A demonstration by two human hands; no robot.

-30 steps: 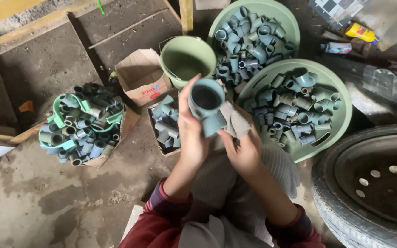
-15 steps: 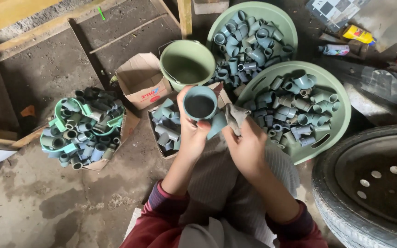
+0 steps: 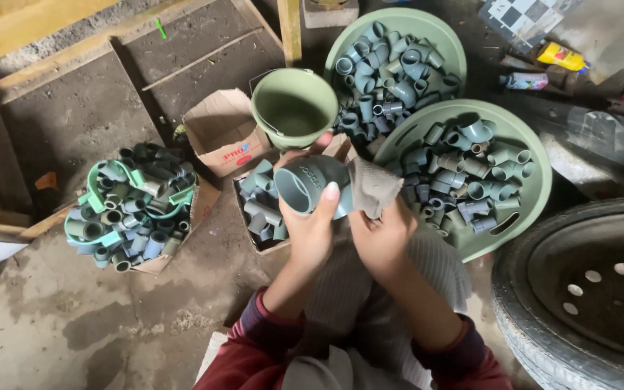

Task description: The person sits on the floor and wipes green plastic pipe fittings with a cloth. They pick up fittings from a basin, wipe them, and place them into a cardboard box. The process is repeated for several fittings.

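- Your left hand [image 3: 310, 230] grips the grey pipe fitting [image 3: 310, 185], thumb across its side, open mouth turned left.
- Your right hand [image 3: 380, 235] pinches the grey cloth [image 3: 372, 186], touching the fitting's right end.
- The fitting's long axis runs left-right, above your lap.
- Beyond: small box of fittings [image 3: 258, 202], green bucket [image 3: 294, 105].

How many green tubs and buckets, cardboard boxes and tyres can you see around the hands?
Green basins full of pipe fittings: 2
Green bucket: 1
Cardboard boxes: 3
Tyre: 1
Total: 7
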